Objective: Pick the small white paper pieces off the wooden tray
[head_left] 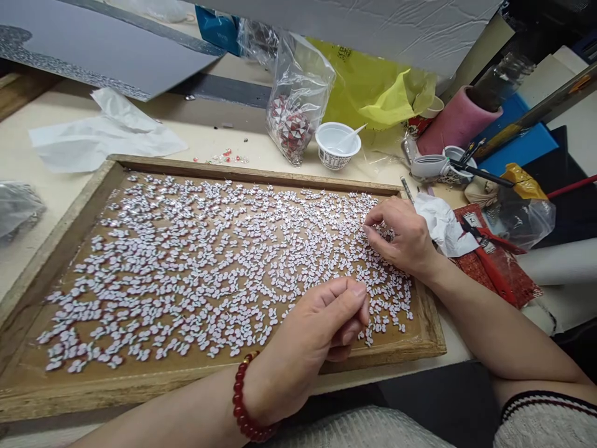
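Note:
A shallow wooden tray [261,367] holds a layer of many small pale pieces [219,261], each made of rounded lobes with hints of red and green at the edges. Over the tray's front right part is my left hand [321,323], its thumb pressed on the curled forefinger; whatever sits in that pinch is too small to make out. A red bead bracelet [240,398] circles the left wrist. My right hand [403,233] hovers above the right end of the tray, thumb and forefinger tips brought together. Anything between those tips cannot be made out.
Behind the tray stand a clear bag of red and white pieces [296,127] and a white cup [338,149] with a plastic spoon. White tissue [107,134] lies at the back left. To the right are red-handled pliers [494,274], crumpled tissue [443,224] and a pink roll [459,121].

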Action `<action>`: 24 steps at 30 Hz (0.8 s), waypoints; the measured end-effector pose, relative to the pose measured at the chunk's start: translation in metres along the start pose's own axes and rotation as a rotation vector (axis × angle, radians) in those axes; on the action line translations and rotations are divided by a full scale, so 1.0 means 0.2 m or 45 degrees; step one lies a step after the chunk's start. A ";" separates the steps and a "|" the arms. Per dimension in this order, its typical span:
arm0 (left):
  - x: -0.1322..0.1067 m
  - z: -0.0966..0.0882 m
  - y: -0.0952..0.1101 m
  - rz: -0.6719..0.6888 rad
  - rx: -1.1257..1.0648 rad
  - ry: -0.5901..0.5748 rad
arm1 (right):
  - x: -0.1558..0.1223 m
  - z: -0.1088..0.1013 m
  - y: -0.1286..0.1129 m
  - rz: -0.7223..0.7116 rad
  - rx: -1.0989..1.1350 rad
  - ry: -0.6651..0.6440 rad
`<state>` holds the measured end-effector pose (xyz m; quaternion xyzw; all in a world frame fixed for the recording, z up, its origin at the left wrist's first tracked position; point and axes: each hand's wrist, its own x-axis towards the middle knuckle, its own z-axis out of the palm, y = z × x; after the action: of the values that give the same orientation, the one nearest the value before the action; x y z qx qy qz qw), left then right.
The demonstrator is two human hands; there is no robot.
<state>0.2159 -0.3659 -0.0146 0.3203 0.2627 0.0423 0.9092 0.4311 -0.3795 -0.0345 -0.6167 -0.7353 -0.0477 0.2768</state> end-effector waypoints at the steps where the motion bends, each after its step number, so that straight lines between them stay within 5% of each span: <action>1: 0.00 0.00 0.00 0.007 -0.003 0.001 | 0.00 0.00 0.00 0.015 0.002 0.007; 8: 0.00 0.00 0.00 0.067 -0.039 0.025 | 0.01 -0.02 0.00 0.134 0.086 0.069; 16: 0.00 0.00 0.01 0.029 -0.051 -0.004 | 0.02 -0.06 0.03 0.597 0.799 0.278; 24: 0.00 0.01 0.01 0.007 -0.047 0.058 | 0.06 -0.10 0.06 0.761 1.275 0.162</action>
<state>0.2173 -0.3651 -0.0128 0.3031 0.2816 0.0569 0.9086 0.4490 -0.3749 -0.0153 -0.5874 -0.4444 0.3488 0.5795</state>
